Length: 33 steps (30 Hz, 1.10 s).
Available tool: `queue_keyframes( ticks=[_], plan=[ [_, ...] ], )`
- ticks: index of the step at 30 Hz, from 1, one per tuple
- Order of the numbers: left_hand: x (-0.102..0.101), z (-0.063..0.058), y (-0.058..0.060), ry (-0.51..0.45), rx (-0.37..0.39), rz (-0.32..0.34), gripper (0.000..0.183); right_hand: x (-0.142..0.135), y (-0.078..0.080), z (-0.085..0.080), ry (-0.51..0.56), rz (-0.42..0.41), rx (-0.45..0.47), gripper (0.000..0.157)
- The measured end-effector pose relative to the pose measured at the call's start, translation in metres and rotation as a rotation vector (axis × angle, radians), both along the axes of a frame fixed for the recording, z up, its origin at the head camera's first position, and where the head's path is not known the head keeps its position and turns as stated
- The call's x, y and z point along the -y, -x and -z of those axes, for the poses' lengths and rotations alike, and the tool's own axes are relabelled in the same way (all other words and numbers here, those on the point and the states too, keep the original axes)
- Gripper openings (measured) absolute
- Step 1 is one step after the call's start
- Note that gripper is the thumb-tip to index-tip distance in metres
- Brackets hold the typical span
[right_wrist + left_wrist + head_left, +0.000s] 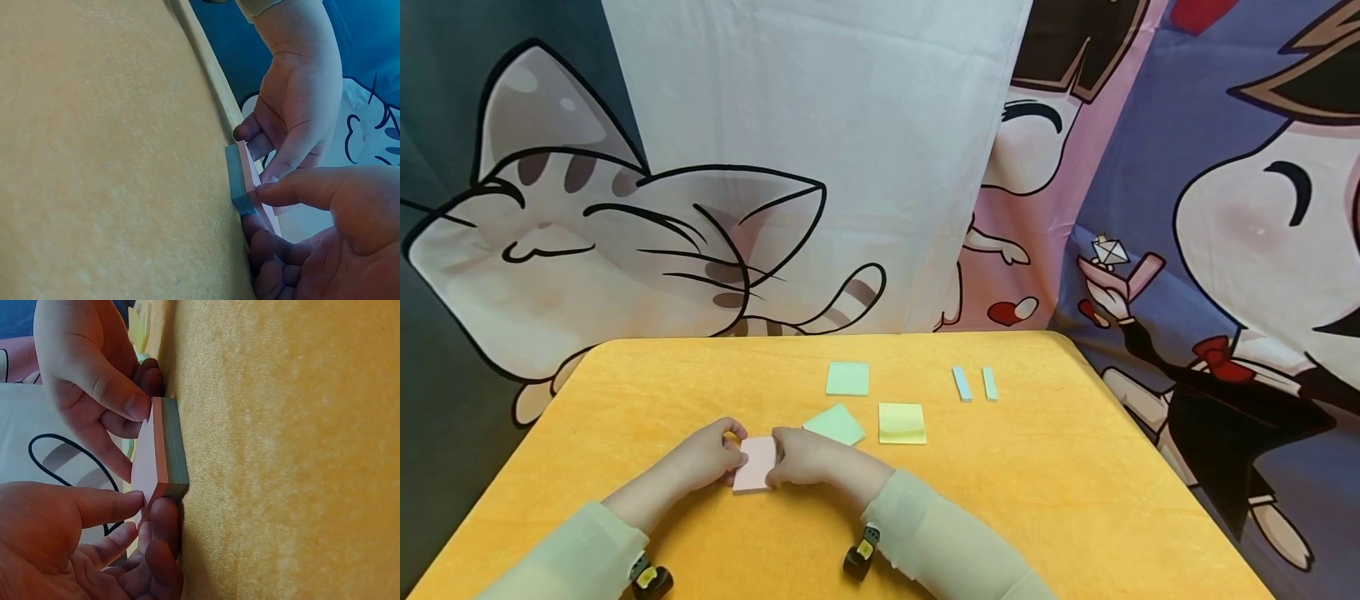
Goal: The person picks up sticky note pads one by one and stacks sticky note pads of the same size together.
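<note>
A stack of sticky note pads lies on the yellow table, with a pink sticky note pad (755,465) on top and a blue-green pad (177,450) beneath it. At the stack's left edge, my left hand (706,454) pinches it, thumb on the pink face and fingers against the side. From the opposite edge my right hand (808,456) grips the same stack between thumb and fingers. In the right wrist view, the two layers' edges look roughly lined up. Just beyond my right hand sits a tilted green sticky note pad (837,423), partly hidden by that hand.
Farther back lies a square green pad (847,379). A yellow pad (902,424) is right of the tilted green one. Two narrow strips, one blue (962,384) and one green (990,384), lie at the back right. Behind the table (1075,500) hangs a cartoon-printed cloth (880,125).
</note>
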State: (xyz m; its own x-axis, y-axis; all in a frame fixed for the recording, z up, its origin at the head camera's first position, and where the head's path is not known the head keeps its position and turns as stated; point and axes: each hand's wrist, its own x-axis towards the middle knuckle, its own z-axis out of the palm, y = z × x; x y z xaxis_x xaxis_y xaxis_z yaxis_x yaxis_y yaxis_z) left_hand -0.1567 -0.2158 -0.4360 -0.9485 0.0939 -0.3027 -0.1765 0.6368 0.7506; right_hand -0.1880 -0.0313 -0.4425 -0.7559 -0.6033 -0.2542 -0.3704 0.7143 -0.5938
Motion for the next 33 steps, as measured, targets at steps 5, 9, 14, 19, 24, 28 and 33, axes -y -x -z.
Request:
queue_keyframes(
  ticks=[5,9,14,19,24,28,33],
  plan=[
    [0.001,-0.001,0.001,0.001,0.003,-0.001,0.03,-0.001,0.0,-0.001,0.038,0.013,0.027,0.038],
    [0.003,-0.005,0.0,0.054,-0.046,0.008,0.033,-0.001,-0.002,-0.001,0.075,0.049,0.031,0.068],
    [0.007,-0.011,-0.002,0.165,-0.139,0.03,0.037,-0.007,-0.008,-0.001,0.106,0.069,-0.011,0.067],
    [0.009,-0.016,-0.004,0.306,-0.283,0.095,0.042,-0.024,-0.012,-0.009,0.138,0.045,-0.085,0.055],
    [0.01,-0.016,-0.011,0.438,-0.45,0.18,0.054,-0.059,-0.012,-0.015,0.146,0.011,-0.215,0.054],
    [0.013,-0.015,-0.016,0.546,-0.553,0.255,0.064,-0.095,-0.011,-0.017,0.062,0.022,-0.353,0.066],
    [0.017,-0.017,-0.02,0.614,-0.581,0.293,0.068,-0.139,-0.007,-0.023,-0.035,0.045,-0.491,0.075]
  ],
)
